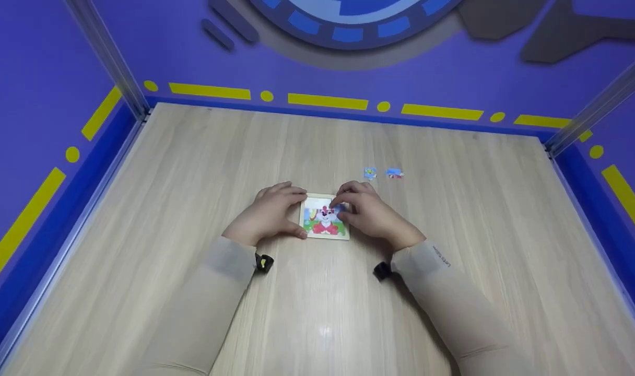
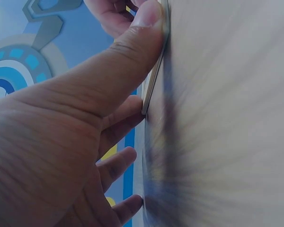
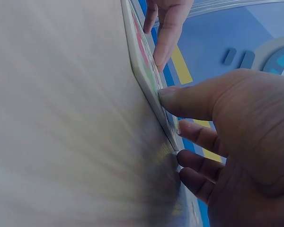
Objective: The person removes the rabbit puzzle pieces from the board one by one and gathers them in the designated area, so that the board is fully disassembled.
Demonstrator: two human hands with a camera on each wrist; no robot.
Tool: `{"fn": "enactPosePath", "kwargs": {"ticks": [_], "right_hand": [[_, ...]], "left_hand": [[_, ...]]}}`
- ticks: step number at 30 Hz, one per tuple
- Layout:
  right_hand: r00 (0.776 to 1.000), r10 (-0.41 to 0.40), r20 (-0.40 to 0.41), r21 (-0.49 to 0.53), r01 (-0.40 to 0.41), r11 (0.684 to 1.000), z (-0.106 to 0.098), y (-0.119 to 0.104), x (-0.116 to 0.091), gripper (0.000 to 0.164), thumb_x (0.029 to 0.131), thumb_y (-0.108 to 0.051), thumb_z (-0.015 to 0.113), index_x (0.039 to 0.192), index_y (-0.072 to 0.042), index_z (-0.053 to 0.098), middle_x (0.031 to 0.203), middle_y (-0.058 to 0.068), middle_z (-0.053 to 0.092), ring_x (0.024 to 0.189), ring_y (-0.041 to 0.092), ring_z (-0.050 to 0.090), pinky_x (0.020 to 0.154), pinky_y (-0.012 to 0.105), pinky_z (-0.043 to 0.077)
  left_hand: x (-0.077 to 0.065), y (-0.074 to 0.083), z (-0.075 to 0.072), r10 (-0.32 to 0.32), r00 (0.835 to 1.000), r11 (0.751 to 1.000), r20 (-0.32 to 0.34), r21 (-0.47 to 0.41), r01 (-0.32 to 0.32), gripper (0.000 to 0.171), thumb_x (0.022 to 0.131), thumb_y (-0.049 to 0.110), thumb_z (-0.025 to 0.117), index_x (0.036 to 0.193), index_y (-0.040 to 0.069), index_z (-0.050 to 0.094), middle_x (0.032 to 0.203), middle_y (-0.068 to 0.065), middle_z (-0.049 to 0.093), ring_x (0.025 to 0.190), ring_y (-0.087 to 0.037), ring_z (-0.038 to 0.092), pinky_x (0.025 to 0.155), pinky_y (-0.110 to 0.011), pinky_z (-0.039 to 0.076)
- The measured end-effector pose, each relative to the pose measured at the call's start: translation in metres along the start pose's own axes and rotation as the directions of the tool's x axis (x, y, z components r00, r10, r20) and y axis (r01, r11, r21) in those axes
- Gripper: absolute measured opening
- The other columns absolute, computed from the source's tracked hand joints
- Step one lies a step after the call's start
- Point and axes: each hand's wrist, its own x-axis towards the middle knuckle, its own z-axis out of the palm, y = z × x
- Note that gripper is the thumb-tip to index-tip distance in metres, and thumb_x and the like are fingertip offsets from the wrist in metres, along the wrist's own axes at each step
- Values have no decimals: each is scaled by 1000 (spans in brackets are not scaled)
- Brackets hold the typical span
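A small jigsaw puzzle frame (image 1: 328,238) with a light rim lies on the table, filled in its lower part with a picture of a red and white cartoon animal (image 1: 326,225). White backing shows along its top. My left hand (image 1: 273,211) holds the frame's left side, thumb at the near corner and index finger at the far one. Over the right side, my right hand (image 1: 371,215) pinches a blue puzzle piece (image 1: 341,208) between thumb and index finger, mostly covered by the fingers. In the right wrist view the thumb (image 3: 173,100) rests at the frame's edge.
Two loose puzzle pieces lie beyond my right hand: a blue and yellow one (image 1: 369,173) and a blue and red one (image 1: 395,173). Blue-purple panels (image 1: 328,78) with yellow marks border the wooden table (image 1: 317,313) at the back and sides.
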Motion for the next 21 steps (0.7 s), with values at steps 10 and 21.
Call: {"fn": "enactPosePath", "kwargs": {"ticks": [10,21], "right_hand": [[1000,17,-7,-2,-17,1000,-2,0,2,32,107,-16,78,139,-19,78,148,8,70,133,31,55,113,54,53],[999,46,2,29,-46,999,-5,7,3,37,106,-15,78,143,-13,78,148,10,72,139,33,58,124,56,51]], "left_hand": [[0,0,-1,5,1000,1000,-5,3,-5,100,82,50,100,165,12,59,178,-3,52,177,-34,26,145,-60,17],[1,0,0,17,1000,1000,-7,16,-17,100,81,49,101,164,11,61,177,-3,53,176,-34,27,145,-59,18]]}}
